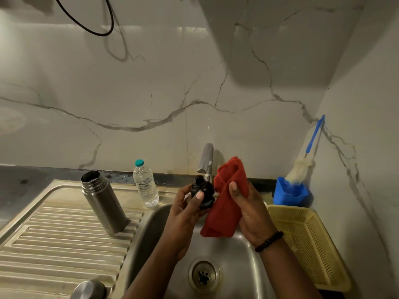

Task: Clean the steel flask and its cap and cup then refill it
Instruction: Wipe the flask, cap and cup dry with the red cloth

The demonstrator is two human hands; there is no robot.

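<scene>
Steel cup (88,289) lies apart; left hand (185,209) grips black cap (202,192).

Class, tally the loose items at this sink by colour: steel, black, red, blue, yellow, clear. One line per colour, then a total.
Steel: 2, flask, cup
Black: 1, cap
Red: 1, cloth
Blue: 2, holder, brush
Yellow: 1, basket
Clear: 1, water bottle
Total: 8

Yellow basket (306,244) right of sink (151,229), blue holder (289,194) behind, brush (301,168) inside.
</scene>
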